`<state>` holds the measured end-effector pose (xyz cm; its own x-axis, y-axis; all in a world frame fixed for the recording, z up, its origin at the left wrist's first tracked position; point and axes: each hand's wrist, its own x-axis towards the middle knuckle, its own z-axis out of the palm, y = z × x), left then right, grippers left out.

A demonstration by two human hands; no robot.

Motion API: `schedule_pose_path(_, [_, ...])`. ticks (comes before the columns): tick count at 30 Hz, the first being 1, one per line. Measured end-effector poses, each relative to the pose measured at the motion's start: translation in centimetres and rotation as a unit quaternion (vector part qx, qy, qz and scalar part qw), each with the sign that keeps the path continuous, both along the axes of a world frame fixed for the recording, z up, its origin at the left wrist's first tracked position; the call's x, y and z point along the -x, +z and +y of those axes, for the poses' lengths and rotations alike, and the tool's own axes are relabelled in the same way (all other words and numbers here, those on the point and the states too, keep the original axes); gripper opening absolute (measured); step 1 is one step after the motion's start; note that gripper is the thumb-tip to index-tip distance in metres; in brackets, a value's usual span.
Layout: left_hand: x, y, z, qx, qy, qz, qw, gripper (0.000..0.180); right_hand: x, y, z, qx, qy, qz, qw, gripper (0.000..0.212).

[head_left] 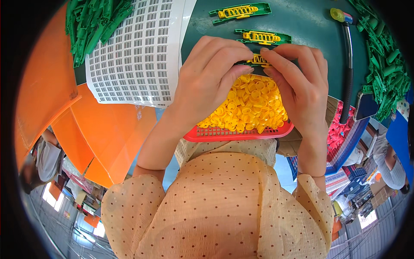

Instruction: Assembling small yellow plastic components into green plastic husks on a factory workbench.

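At the table's near edge, both my hands pinch a small yellow plastic part with a coil-like middle. My left hand has its thumb and fingertips closed on the left end. The fingers of my right hand grip the right end. Dark green shows beneath the part, but my fingers hide most of it. Just beyond lie two green half-shells, a nearer one and a farther one, each with a yellow coiled insert. Below my hands, a red basket holds many yellow caps.
A hammer lies at right, near a phone and a pile of green shells. Left are a barcode label sheet, more green shells and orange panels. Pink pieces fill a crate. Other people sit on both sides.
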<state>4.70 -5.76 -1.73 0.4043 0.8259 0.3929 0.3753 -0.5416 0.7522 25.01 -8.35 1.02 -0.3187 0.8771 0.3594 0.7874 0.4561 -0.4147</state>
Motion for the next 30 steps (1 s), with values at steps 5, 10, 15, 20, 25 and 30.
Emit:
schedule_pose_path(5, [0.03, -0.25, 0.12, -0.001, -0.001, -0.008, 1.000, 0.027, 0.04, 0.38, 0.06, 0.009, 0.004, 0.005, 1.000, 0.031])
schedule_pose_path(10, [0.08, -0.20, 0.14, -0.005, -0.005, -0.006, 1.000, 0.027, 0.14, 0.18, -0.02, 0.014, -0.006, 0.004, 1.000, 0.028])
schedule_pose_path(15, [0.07, -0.16, 0.13, -0.005, 0.000, 0.000, 1.000, 0.028, -0.07, 0.44, 0.01, 0.014, -0.005, 0.003, 1.000, 0.028])
schedule_pose_path(20, [0.06, -0.26, 0.19, -0.013, -0.005, -0.001, 1.000, 0.028, 0.07, 0.22, 0.04, 0.011, -0.006, 0.002, 1.000, 0.028])
schedule_pose_path(25, [0.02, -0.35, 0.23, -0.013, -0.007, -0.002, 1.000, 0.029, 0.12, 0.26, 0.10, 0.014, -0.007, -0.003, 1.000, 0.028])
schedule_pose_path(30, [0.04, -0.73, 0.25, -0.062, -0.018, 0.014, 0.998, 0.028, 0.13, 0.75, 0.41, 0.014, -0.003, -0.028, 0.999, 0.027])
